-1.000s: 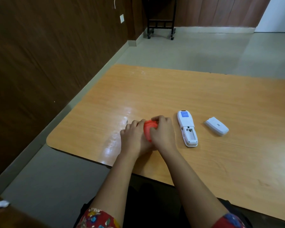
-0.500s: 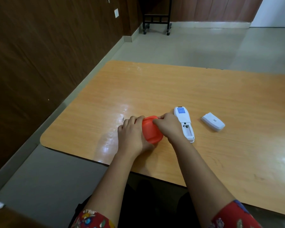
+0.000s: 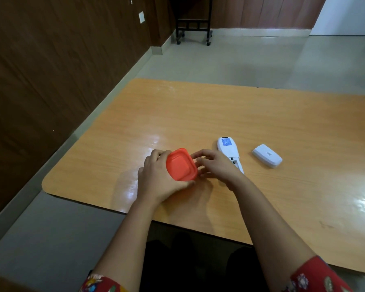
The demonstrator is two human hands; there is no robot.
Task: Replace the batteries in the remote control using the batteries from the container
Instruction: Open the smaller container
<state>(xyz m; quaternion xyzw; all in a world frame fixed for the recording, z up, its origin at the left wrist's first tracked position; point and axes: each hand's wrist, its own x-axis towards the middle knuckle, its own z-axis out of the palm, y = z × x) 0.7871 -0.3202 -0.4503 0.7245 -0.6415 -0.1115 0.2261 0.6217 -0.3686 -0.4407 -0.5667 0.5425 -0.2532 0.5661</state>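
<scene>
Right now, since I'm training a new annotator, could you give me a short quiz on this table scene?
1. True or false: the battery cover lies on the table, apart from the remote.
2. Which hand grips the orange lid? A) left B) right C) neither
3. Which thing does the right hand partly hide?
Key: 1 true; 2 A, the left hand; 3 the remote.
</scene>
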